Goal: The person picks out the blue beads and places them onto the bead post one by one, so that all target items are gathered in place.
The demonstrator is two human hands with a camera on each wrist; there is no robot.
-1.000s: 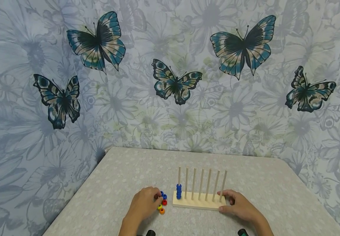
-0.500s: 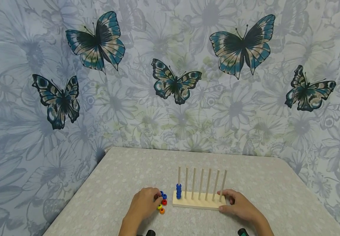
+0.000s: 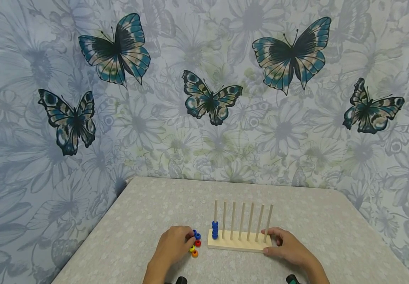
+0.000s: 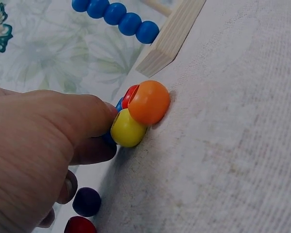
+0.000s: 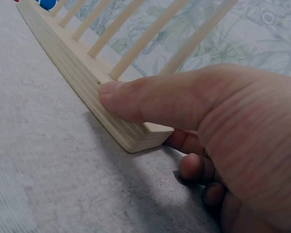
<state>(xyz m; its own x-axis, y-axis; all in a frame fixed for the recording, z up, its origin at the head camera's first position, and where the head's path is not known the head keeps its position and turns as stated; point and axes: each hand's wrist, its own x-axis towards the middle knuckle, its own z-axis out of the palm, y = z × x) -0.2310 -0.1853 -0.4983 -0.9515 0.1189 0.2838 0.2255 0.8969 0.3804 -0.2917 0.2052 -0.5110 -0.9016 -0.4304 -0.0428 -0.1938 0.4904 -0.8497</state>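
A wooden peg stand [image 3: 240, 245] with several upright rods sits on the table; blue beads [image 3: 215, 230] are stacked on its leftmost rod. My right hand [image 3: 289, 248] grips the stand's right end, thumb [image 5: 131, 99] along the front side and fingers behind. Left of the stand, my left hand [image 3: 174, 244] is at a small cluster of loose beads, its thumb and forefinger pinching a blue bead [image 4: 108, 139], mostly hidden. Close by lie an orange bead [image 4: 150, 102], a yellow bead [image 4: 128, 128] and a red bead [image 3: 197, 243]. Another blue bead [image 3: 198, 236] lies beside the red one.
Under the left hand's other fingers lie a dark blue bead [image 4: 86, 201] and another red bead [image 4: 80, 225]. A pale patterned cloth covers the table [image 3: 162, 197]. Behind it rises a wall [image 3: 211, 157] with flower print and butterfly figures.
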